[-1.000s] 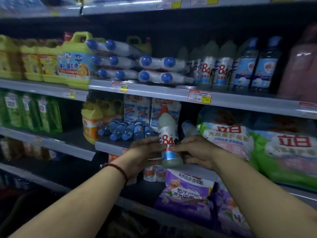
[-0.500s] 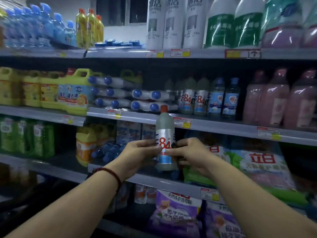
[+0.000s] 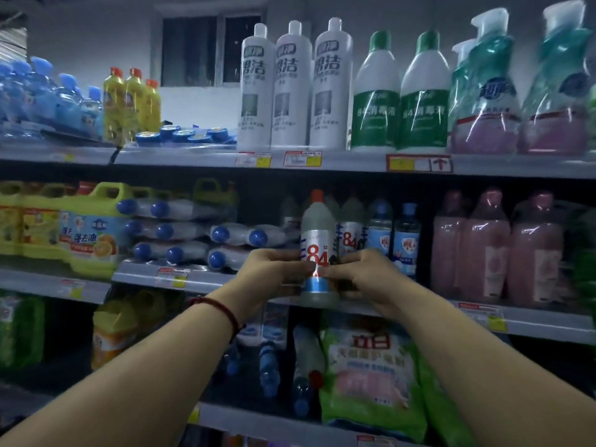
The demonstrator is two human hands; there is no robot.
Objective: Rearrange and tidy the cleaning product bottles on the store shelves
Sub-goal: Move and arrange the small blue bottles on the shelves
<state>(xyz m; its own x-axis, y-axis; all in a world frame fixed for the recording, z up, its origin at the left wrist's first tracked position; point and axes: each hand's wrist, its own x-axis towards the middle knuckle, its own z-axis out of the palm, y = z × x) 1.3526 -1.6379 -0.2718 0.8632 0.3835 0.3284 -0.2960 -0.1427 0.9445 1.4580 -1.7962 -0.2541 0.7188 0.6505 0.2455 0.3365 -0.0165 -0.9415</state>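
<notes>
Upright at the front edge of the middle shelf (image 3: 206, 279), the translucent red-capped plastic "84" bottle (image 3: 317, 250) is gripped at its label by left hand (image 3: 271, 275) and right hand (image 3: 364, 275); judged rigid, liquid-heavy, slippery, best held mid-body.

The 84 disinfectant bottle (image 3: 317, 227) is a translucent grey-white plastic bottle with a red cap and a silver label bearing a large red "84" above a blue band. It stands upright, pinched at label height between the left hand (image 3: 274, 272) and the right hand (image 3: 364, 272), its base level with the front edge of the middle shelf (image 3: 532, 321) (whether it rests there cannot be told). Just behind it stand matching 84 bottles (image 3: 351, 233). To their left, blue-capped bottles (image 3: 180, 230) lie stacked on their sides, caps outward.
</notes>
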